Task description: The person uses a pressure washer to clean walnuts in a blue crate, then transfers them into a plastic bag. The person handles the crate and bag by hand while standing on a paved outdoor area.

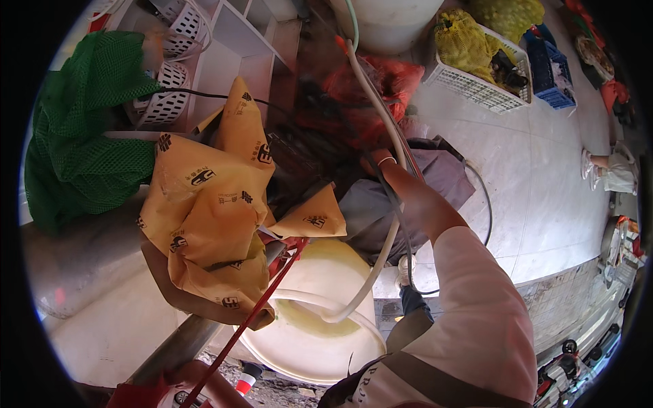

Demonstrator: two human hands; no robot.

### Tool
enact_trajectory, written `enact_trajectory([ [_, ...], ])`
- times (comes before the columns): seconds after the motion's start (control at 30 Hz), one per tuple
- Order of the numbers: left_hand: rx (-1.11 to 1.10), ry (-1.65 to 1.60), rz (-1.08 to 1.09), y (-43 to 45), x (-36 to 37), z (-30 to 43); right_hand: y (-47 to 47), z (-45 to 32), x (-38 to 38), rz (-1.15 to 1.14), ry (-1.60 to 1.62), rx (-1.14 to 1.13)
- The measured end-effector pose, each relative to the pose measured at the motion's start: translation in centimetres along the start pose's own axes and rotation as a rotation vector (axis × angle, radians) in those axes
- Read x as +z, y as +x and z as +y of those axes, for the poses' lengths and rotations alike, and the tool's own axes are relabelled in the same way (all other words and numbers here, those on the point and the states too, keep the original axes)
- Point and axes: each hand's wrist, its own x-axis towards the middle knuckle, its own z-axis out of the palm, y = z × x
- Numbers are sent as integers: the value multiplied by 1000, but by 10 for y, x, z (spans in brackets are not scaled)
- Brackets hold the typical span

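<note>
My right hand (376,159), with a white band at the wrist, reaches into a dark heap beside a red plastic bag (375,84). A black cable and a pale hose (385,115) cross in front of it, and its fingers are hidden. Below it lies a grey-purple sheet (433,171). My left hand (191,375) is low at the left, by a metal pole (176,347) and red material (137,395); its grip is unclear. A taut red cord (245,326) runs past it, up to crumpled orange-brown printed wrapping (214,178).
A white plastic tub (334,265) stands before me with a hose over its rim. Green mesh (81,127) hangs left, near white perforated baskets (171,92). A white crate (479,94) with yellow net bags and a blue crate (551,71) sit on the floor. A person's legs (609,168) show far right.
</note>
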Motion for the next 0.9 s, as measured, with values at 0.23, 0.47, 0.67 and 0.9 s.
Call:
enact_trajectory([
  [0.23,4,125,6,7,-21,-4,20,33,117,-246,-50,-66],
  [0.47,14,73,-4,-2,12,2,165,153,183,-255,556,235],
  [0.67,51,165,14,-7,-1,-1,145,98,155,-139,785,211],
  [0.9,50,124,25,-9,20,-1,157,70,136,-126,1546,524],
])
